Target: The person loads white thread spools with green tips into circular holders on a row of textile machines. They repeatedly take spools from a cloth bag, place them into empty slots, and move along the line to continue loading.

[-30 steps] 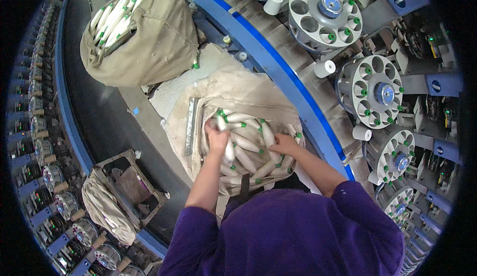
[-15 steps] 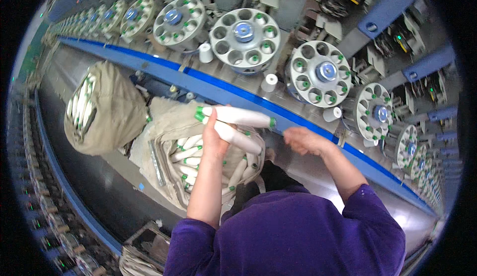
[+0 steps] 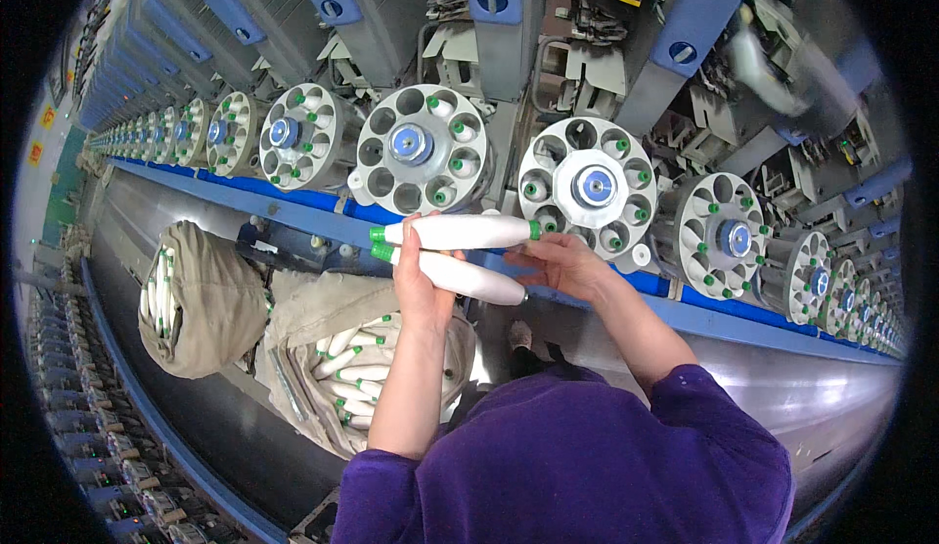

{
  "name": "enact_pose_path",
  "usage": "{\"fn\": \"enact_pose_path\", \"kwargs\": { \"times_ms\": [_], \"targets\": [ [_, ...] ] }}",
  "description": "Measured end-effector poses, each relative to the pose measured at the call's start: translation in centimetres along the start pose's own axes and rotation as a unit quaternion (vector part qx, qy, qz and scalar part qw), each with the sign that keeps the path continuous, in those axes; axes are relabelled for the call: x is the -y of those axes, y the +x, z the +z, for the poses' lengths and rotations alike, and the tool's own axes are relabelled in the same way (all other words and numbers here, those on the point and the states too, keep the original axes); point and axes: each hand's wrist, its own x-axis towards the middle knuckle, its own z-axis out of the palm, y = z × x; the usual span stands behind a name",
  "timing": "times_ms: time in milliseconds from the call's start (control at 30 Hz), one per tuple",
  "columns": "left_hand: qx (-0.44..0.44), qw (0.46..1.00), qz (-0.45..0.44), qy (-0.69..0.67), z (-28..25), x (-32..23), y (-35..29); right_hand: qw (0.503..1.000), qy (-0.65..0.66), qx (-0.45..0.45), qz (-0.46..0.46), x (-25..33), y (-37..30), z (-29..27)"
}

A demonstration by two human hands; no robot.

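- I logged the left hand (image 3: 419, 290) gripping two green-ended, spindle-shaped white yarn bobbins (image 3: 474, 232) mid-scene; the right hand (image 3: 569, 265)'s grip I couldn't tell.
- Far: round grey metal magazine (image 3: 409, 144) stood part-filled.
- Near left: beige cloth sack (image 3: 308, 299) held more.

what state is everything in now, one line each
upper bobbin: white-wound, held
lower bobbin: white-wound, held
left hand: closed around both
right hand: at upper bobbin's right end, touch unclear
middle sack: open, loose bobbins inside
left sack: open, loaded
central round holder: some pockets filled, others empty
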Motion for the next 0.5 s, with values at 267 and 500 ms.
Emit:
{"fn": "enact_pose_path", "kwargs": {
  "times_ms": [267, 500],
  "targets": [
    [-0.008, 0.999, -0.004, 0.040, 1.4, 1.9, 3.9, 0.955, 0.272, -0.047, -0.113, 3.5, -2.0, -10.4],
    [-0.008, 0.992, -0.035, 0.122, 5.8, 5.8, 10.3, 0.967, 0.146, -0.049, -0.202, 5.0, -4.2, -9.9]
  ]
}}
